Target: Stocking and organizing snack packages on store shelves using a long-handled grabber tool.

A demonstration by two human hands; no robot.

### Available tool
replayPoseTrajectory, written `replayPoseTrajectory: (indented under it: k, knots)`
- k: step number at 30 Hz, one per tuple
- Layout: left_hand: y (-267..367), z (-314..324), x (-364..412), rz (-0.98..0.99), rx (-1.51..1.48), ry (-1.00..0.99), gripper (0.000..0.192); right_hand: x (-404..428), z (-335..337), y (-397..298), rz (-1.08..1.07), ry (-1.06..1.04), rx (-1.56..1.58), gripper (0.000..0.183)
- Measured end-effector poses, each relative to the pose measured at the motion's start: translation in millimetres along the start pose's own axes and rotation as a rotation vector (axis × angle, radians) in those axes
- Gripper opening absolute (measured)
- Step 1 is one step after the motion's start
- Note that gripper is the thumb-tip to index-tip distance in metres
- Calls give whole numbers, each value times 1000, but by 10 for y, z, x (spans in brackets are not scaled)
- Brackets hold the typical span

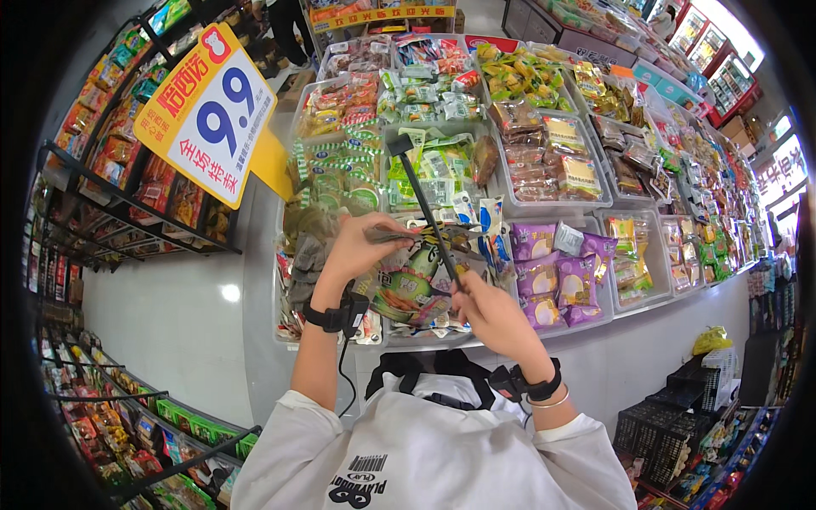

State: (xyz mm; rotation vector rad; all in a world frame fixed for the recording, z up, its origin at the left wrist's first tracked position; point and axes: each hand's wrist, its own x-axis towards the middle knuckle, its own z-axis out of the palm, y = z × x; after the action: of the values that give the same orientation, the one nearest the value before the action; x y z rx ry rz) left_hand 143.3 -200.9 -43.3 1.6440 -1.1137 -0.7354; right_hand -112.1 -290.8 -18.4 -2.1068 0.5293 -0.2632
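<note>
My left hand pinches the upper edge of some flat plastic snack packets, one of them a large printed green packet that hangs over the near bins. My right hand grips the lower end of a thin black rod, whose flat rectangular head rests over bright green packets in the bin beyond. The rod crosses in front of the held packets. Blue and white sachets lie just right of them. Purple packets fill the bin to the right of my right hand.
Clear plastic bins of wrapped snacks cover the display table ahead. A yellow and white price sign stands at the left rear. Snack shelves line the left side. Black crates are stacked at the lower right. A person stands at the far left.
</note>
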Motion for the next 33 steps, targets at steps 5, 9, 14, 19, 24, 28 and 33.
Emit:
replayPoseTrajectory:
  k: [5,9,14,19,24,28,33]
  knots:
    - [82,220,-160,56,119,121,17,83,-51,31,21,194,-313,14]
    - [202,426,-304,145,86,129,18,282,-88,32,-214,409,-116,13]
    - [332,551,-396,181,125,214,19,621,-247,-142,-246,413,139,17]
    - [330,786,-508,221,174,194,16,994,-756,-390,-379,626,320,21]
    - [125,463,-416,-34,-55,573,21,686,-1572,-702,-391,543,406,26]
    - [-44,33,-86,-100,-44,667,31,338,-1717,-408,-300,411,388,24]
    - [-449,-225,485,-115,-75,632,35,205,-1435,191,-190,321,349,22]
